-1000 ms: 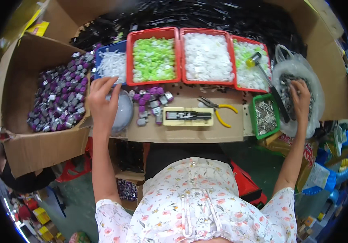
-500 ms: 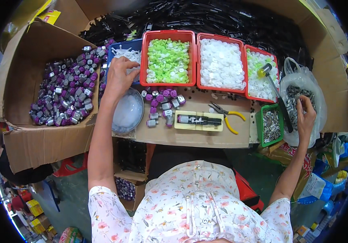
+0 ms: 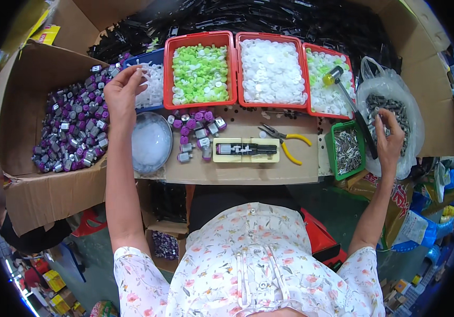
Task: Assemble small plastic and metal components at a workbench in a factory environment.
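My left hand (image 3: pixel 121 95) is raised at the left edge of the blue tray (image 3: pixel 148 107) of white plastic parts (image 3: pixel 154 87), its fingertips pinched on a small white plastic part (image 3: pixel 143 72). Over the clear plastic bag (image 3: pixel 413 113) at the right, my right hand (image 3: pixel 390 138) pinches a small grey cylindrical part (image 3: pixel 377 111). More such grey parts fill the bag. On the table before me, a cream-coloured fixture (image 3: pixel 246 159) holds a black assembly (image 3: pixel 261 149) with a silver motor (image 3: pixel 223 149) at its left end. Neither hand touches the fixture.
Red bins hold green-and-white pieces (image 3: pixel 199 74) and white discs (image 3: pixel 272 71). A hammer (image 3: pixel 355 108) leans over a green basket (image 3: pixel 333 158) of metal pins. Yellow-handled pliers (image 3: pixel 290 145), a white bowl (image 3: pixel 152 142) and loose purple-capped motors (image 3: pixel 198 127) lie nearby. A cardboard box (image 3: pixel 52 187) stands left.
My left hand has lifted from the blue tray and moved left, a white part now showing at its fingertips. My right hand has shifted slightly left, with a grey part now visible in its pinch.
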`<action>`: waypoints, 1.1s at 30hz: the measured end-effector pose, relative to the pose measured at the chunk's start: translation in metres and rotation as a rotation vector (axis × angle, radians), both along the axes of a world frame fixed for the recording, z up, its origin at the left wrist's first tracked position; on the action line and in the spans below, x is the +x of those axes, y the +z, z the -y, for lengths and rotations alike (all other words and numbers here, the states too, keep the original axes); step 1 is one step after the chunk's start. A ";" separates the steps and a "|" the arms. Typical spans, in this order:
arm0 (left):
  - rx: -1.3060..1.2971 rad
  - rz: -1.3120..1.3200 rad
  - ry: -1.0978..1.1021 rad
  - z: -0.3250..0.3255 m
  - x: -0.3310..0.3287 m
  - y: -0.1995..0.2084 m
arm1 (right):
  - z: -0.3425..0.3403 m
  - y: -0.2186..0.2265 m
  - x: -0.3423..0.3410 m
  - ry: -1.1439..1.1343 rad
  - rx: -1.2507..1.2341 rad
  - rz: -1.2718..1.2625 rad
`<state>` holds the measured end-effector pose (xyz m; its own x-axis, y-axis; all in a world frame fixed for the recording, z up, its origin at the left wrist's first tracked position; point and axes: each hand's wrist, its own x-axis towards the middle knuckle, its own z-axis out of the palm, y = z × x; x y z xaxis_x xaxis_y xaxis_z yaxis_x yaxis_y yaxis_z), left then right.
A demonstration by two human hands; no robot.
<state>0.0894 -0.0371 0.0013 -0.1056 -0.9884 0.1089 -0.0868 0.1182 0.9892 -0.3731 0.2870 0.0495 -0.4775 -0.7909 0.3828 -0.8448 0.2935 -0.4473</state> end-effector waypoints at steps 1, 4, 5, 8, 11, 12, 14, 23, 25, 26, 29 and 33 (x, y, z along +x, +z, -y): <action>0.028 -0.039 0.018 0.002 -0.001 0.000 | -0.001 0.000 0.001 0.010 -0.012 0.025; 0.108 -0.164 0.044 0.010 0.000 0.001 | -0.001 -0.001 0.005 0.030 -0.024 0.032; 0.158 -0.245 0.039 0.013 0.003 0.001 | 0.000 -0.001 0.006 0.042 -0.024 0.012; 0.194 -0.285 0.076 0.022 0.020 -0.004 | 0.000 0.001 0.009 0.059 -0.027 0.067; 0.231 -0.287 0.085 0.017 0.022 0.003 | 0.004 0.002 0.013 0.083 -0.024 0.018; 0.259 -0.284 0.087 0.014 0.023 0.006 | 0.006 0.002 0.015 0.088 -0.025 0.017; 0.264 -0.325 0.070 0.014 0.025 0.002 | 0.009 0.003 0.020 0.091 0.005 0.075; 0.296 -0.328 -0.044 0.008 0.044 -0.005 | 0.021 0.005 0.033 0.172 -0.001 0.079; 0.282 -0.279 -0.051 -0.010 0.043 0.009 | 0.021 0.006 0.035 0.201 0.007 0.031; 0.207 -0.149 -0.031 -0.023 0.042 0.017 | 0.020 0.006 0.037 0.206 0.005 0.035; 0.099 0.036 -0.017 -0.054 0.053 0.028 | 0.021 0.001 0.039 0.230 0.021 0.027; -0.088 0.496 -0.051 -0.093 0.071 0.049 | 0.022 -0.001 0.044 0.251 0.049 0.031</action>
<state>0.1602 0.0560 0.0498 -0.2134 -0.9700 0.1165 -0.5356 0.2159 0.8164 -0.3286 0.2653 0.0485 -0.2744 -0.9034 0.3295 -0.8803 0.0980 -0.4642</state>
